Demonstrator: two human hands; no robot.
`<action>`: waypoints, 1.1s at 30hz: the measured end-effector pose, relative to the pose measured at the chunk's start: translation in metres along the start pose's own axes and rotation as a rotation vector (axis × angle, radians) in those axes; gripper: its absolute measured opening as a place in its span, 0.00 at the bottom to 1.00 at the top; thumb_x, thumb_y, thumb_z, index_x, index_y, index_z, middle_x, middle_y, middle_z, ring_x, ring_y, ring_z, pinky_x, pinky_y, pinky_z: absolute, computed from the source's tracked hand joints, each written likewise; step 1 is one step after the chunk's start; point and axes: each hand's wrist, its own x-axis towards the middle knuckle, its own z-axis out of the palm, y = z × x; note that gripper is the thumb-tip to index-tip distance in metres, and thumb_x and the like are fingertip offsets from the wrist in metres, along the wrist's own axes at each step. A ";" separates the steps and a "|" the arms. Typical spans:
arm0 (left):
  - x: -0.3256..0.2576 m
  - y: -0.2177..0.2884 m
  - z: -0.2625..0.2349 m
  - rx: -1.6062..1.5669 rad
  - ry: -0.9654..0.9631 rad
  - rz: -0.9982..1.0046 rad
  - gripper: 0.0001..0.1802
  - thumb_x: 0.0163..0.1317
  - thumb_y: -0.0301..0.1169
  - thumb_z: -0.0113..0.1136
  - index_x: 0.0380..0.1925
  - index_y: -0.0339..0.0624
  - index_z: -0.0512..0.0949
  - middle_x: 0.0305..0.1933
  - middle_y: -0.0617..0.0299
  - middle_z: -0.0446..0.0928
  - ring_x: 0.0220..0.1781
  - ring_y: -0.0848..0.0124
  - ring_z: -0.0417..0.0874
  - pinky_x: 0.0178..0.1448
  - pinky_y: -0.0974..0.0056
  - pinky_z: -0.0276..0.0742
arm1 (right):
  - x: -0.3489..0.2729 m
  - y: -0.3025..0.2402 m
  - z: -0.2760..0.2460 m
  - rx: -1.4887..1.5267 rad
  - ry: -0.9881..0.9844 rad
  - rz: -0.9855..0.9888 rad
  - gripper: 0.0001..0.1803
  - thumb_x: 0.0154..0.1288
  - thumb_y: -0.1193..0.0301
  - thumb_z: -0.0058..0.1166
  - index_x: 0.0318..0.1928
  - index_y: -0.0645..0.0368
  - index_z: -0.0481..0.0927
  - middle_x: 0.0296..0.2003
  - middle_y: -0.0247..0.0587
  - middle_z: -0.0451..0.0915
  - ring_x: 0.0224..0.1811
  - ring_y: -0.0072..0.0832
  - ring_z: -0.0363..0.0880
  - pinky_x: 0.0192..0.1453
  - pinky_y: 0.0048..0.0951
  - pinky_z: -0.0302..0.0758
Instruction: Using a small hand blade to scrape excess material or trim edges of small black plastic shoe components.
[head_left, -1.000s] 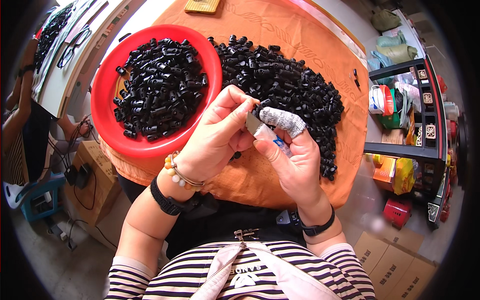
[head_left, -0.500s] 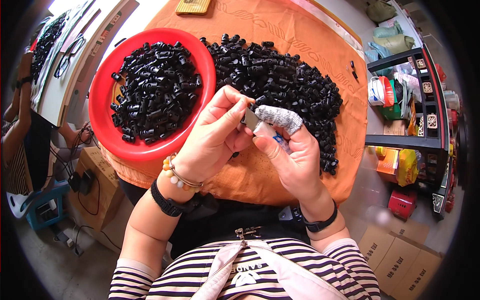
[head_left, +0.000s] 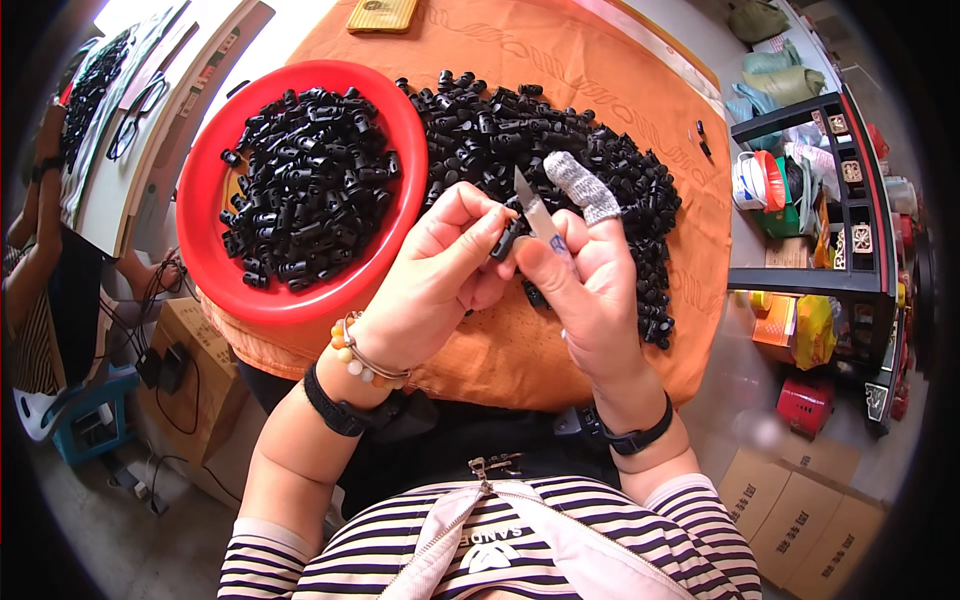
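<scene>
My left hand (head_left: 430,285) pinches a small black plastic part (head_left: 507,238) between thumb and fingers above an orange cloth (head_left: 560,80). My right hand (head_left: 585,275) grips a small knife (head_left: 533,212), blade pointing up against the part; its forefinger wears a grey fabric cot (head_left: 585,187). A heap of black plastic parts (head_left: 560,150) lies on the cloth just behind both hands. To the left stands a red bowl (head_left: 215,180) filled with several more of the black parts (head_left: 305,185).
A metal shelf rack (head_left: 830,180) with bags and boxes stands to the right. Cardboard boxes (head_left: 800,510) lie on the floor lower right. A white table (head_left: 150,110) with glasses on it and another person's arm (head_left: 35,240) are at the left.
The knife blade has come up between my hands, now pointing upward at the black part. My right forefinger has lifted off the part. The view has shifted slightly.
</scene>
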 end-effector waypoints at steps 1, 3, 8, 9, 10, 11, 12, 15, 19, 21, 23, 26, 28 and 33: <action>-0.001 -0.001 0.001 0.001 0.001 -0.002 0.03 0.67 0.31 0.45 0.38 0.47 0.67 0.28 0.68 0.68 0.26 0.81 0.67 0.26 0.77 0.61 | 0.001 0.002 -0.001 0.001 0.001 0.001 0.30 0.64 0.71 0.52 0.61 0.66 0.55 0.30 0.31 0.71 0.26 0.13 0.67 0.31 0.13 0.63; -0.002 -0.002 0.004 0.001 0.000 0.020 0.05 0.67 0.34 0.47 0.35 0.47 0.67 0.28 0.70 0.70 0.24 0.87 0.67 0.23 0.81 0.57 | 0.004 0.008 -0.004 -0.131 -0.050 0.021 0.29 0.64 0.72 0.51 0.61 0.67 0.55 0.31 0.33 0.73 0.28 0.16 0.70 0.33 0.14 0.66; -0.002 0.003 0.001 -0.023 0.002 -0.007 0.05 0.68 0.34 0.47 0.36 0.47 0.68 0.27 0.69 0.70 0.23 0.87 0.65 0.23 0.80 0.56 | 0.005 -0.010 -0.005 0.023 -0.018 -0.045 0.28 0.62 0.76 0.53 0.60 0.68 0.57 0.32 0.30 0.72 0.29 0.10 0.67 0.32 0.09 0.62; -0.002 0.004 0.002 -0.024 0.001 -0.007 0.05 0.68 0.34 0.47 0.36 0.47 0.68 0.27 0.69 0.70 0.23 0.87 0.65 0.23 0.80 0.56 | 0.004 -0.008 -0.009 0.029 -0.007 -0.005 0.28 0.62 0.76 0.53 0.59 0.67 0.57 0.32 0.29 0.71 0.29 0.09 0.65 0.32 0.09 0.61; -0.002 0.005 0.002 -0.013 0.010 -0.002 0.05 0.68 0.34 0.45 0.37 0.46 0.68 0.26 0.68 0.69 0.22 0.85 0.63 0.23 0.79 0.55 | 0.004 -0.006 -0.012 0.033 0.005 0.036 0.28 0.62 0.77 0.53 0.59 0.67 0.57 0.32 0.28 0.71 0.29 0.08 0.63 0.32 0.08 0.60; -0.001 0.006 0.002 -0.002 0.019 0.003 0.06 0.68 0.33 0.44 0.38 0.46 0.68 0.25 0.67 0.68 0.20 0.83 0.61 0.22 0.78 0.54 | 0.003 -0.004 -0.014 0.037 0.017 0.077 0.28 0.61 0.77 0.53 0.59 0.67 0.58 0.31 0.28 0.70 0.29 0.07 0.62 0.32 0.08 0.59; -0.001 0.007 0.003 -0.001 0.020 0.000 0.06 0.68 0.33 0.44 0.38 0.46 0.68 0.25 0.67 0.68 0.20 0.83 0.61 0.22 0.78 0.54 | 0.003 -0.004 -0.013 0.039 0.020 0.078 0.28 0.61 0.77 0.53 0.59 0.67 0.58 0.31 0.28 0.70 0.29 0.07 0.62 0.32 0.08 0.59; -0.004 0.013 -0.002 0.109 0.090 0.052 0.06 0.67 0.33 0.44 0.39 0.45 0.69 0.24 0.67 0.67 0.18 0.82 0.59 0.21 0.78 0.53 | 0.003 -0.003 -0.013 -0.063 0.085 0.025 0.28 0.60 0.79 0.54 0.60 0.62 0.60 0.29 0.24 0.67 0.22 0.06 0.56 0.23 0.09 0.53; 0.000 0.038 -0.023 0.118 0.291 0.419 0.08 0.67 0.32 0.44 0.42 0.42 0.69 0.28 0.65 0.70 0.23 0.80 0.67 0.25 0.77 0.62 | -0.004 0.004 -0.037 -0.245 0.084 -0.061 0.30 0.57 0.85 0.51 0.60 0.62 0.61 0.32 0.29 0.69 0.31 0.11 0.65 0.37 0.13 0.66; -0.005 0.049 -0.035 0.038 0.337 0.491 0.11 0.68 0.32 0.44 0.46 0.41 0.67 0.32 0.63 0.72 0.25 0.79 0.70 0.29 0.77 0.67 | -0.014 0.007 -0.050 -0.414 -0.081 0.019 0.29 0.56 0.85 0.51 0.59 0.62 0.62 0.34 0.31 0.70 0.37 0.15 0.70 0.45 0.17 0.69; -0.005 0.053 -0.034 0.070 0.413 0.552 0.17 0.67 0.33 0.44 0.53 0.42 0.60 0.40 0.50 0.76 0.29 0.72 0.77 0.28 0.74 0.71 | -0.026 0.016 -0.062 -0.538 -0.087 0.006 0.29 0.52 0.83 0.52 0.58 0.58 0.66 0.33 0.39 0.77 0.33 0.22 0.78 0.39 0.22 0.74; -0.007 0.052 -0.027 0.086 0.412 0.568 0.20 0.68 0.34 0.43 0.57 0.43 0.57 0.46 0.45 0.75 0.32 0.69 0.80 0.28 0.72 0.73 | -0.036 0.017 -0.064 -0.688 -0.101 -0.004 0.30 0.51 0.84 0.52 0.57 0.58 0.67 0.36 0.43 0.78 0.34 0.29 0.80 0.39 0.26 0.76; -0.008 0.052 -0.028 0.100 0.318 0.572 0.20 0.68 0.34 0.41 0.59 0.44 0.57 0.47 0.44 0.75 0.33 0.67 0.81 0.28 0.72 0.74 | -0.037 0.015 -0.058 -0.803 -0.165 -0.064 0.29 0.53 0.87 0.49 0.58 0.60 0.67 0.37 0.38 0.78 0.37 0.20 0.77 0.44 0.21 0.75; -0.006 0.044 -0.027 0.116 0.278 0.491 0.18 0.68 0.33 0.41 0.56 0.39 0.60 0.38 0.49 0.78 0.29 0.71 0.81 0.25 0.74 0.74 | -0.036 0.026 -0.059 -0.926 -0.205 -0.075 0.28 0.51 0.86 0.51 0.56 0.60 0.70 0.43 0.46 0.79 0.42 0.26 0.80 0.46 0.23 0.75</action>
